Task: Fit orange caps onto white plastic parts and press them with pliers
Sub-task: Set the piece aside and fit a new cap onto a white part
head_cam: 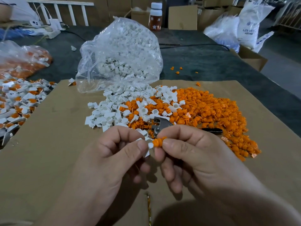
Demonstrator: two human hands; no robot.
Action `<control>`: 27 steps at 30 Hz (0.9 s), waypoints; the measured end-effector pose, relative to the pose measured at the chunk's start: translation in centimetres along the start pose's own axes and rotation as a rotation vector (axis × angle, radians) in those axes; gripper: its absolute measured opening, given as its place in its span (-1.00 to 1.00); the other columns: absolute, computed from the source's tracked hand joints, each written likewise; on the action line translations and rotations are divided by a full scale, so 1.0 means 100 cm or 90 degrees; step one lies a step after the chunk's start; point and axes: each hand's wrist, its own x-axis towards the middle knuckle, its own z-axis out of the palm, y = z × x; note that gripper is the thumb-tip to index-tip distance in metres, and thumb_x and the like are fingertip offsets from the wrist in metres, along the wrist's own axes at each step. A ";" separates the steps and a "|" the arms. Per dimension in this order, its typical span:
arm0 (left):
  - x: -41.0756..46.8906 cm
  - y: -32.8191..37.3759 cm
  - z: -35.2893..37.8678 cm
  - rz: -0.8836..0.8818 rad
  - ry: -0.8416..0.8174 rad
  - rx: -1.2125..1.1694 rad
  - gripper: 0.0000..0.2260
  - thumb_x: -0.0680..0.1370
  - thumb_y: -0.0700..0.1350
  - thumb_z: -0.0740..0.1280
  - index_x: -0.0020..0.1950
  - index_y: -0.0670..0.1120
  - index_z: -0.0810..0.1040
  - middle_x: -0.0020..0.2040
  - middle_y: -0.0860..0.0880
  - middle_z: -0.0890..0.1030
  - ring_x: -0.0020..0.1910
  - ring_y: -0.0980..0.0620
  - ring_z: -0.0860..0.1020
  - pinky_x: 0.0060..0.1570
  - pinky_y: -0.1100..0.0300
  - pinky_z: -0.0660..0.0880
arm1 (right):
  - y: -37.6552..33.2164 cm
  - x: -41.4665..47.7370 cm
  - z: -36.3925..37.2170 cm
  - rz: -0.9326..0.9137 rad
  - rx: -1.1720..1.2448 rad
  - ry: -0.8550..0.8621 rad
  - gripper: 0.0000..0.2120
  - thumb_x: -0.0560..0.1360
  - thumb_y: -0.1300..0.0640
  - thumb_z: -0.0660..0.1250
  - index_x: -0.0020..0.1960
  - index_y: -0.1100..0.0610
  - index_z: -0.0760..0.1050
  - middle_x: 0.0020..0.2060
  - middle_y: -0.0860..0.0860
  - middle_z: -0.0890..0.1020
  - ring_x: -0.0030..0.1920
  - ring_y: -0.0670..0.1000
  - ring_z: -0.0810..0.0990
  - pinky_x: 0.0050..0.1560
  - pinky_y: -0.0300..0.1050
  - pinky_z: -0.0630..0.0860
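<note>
My left hand (117,154) pinches a small white plastic part (147,151) between thumb and fingers. My right hand (192,152) grips an orange cap (157,142) by its right end, and the cap's left end touches the white part's mouth. Just behind my hands lie metal pliers (158,125) with a black handle (211,130), half buried in the parts. A heap of loose white parts (114,110) spreads to the left and a larger heap of orange caps (211,111) to the right, all on a cardboard sheet (57,144).
A clear bag of white parts (123,51) stands behind the heaps. At the left edge lie a pile of assembled white-and-orange pieces (17,101) and a bag of orange pieces (21,59). A bottle (155,16), cardboard boxes (182,17) and white sacks (247,25) stand further back.
</note>
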 end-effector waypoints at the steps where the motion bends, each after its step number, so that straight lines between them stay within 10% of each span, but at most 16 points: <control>1: 0.000 0.000 0.001 -0.003 0.000 -0.010 -0.75 0.22 0.04 0.53 -0.23 -0.07 0.66 -0.40 -0.17 0.58 -0.50 -0.04 0.53 -0.57 0.21 0.42 | -0.001 0.000 0.000 0.020 0.030 -0.003 -0.91 0.48 0.18 0.36 -0.07 0.12 0.64 -0.28 0.14 0.63 -0.47 -0.01 0.56 -0.55 -0.22 0.48; 12: 0.001 -0.003 -0.002 0.018 -0.034 -0.035 -0.76 0.21 -0.05 0.57 -0.16 -0.05 0.70 -0.35 -0.15 0.63 -0.43 -0.01 0.60 -0.54 0.24 0.45 | 0.000 0.002 0.000 0.048 0.052 0.023 -0.92 0.47 0.18 0.36 -0.09 0.14 0.63 -0.32 0.13 0.61 -0.48 -0.02 0.54 -0.57 -0.22 0.47; 20: 0.002 -0.010 -0.004 0.043 0.003 0.106 -0.72 0.22 0.06 0.52 -0.10 0.08 0.68 -0.35 -0.06 0.63 -0.39 -0.02 0.64 -0.43 0.21 0.51 | 0.010 -0.008 0.007 -0.273 -0.767 0.197 -0.92 0.55 -0.08 0.22 -0.05 -0.14 0.47 -0.27 -0.17 0.56 -0.24 -0.15 0.57 -0.34 -0.27 0.47; 27: -0.002 -0.010 -0.003 0.051 0.000 0.239 -0.81 0.32 0.01 0.45 -0.08 0.16 0.65 -0.34 -0.01 0.64 -0.36 0.03 0.62 -0.35 0.18 0.55 | 0.005 -0.007 0.012 -0.345 -0.898 0.162 -0.90 0.55 0.03 0.23 -0.10 -0.03 0.49 -0.30 -0.14 0.47 -0.30 -0.10 0.46 -0.36 -0.17 0.39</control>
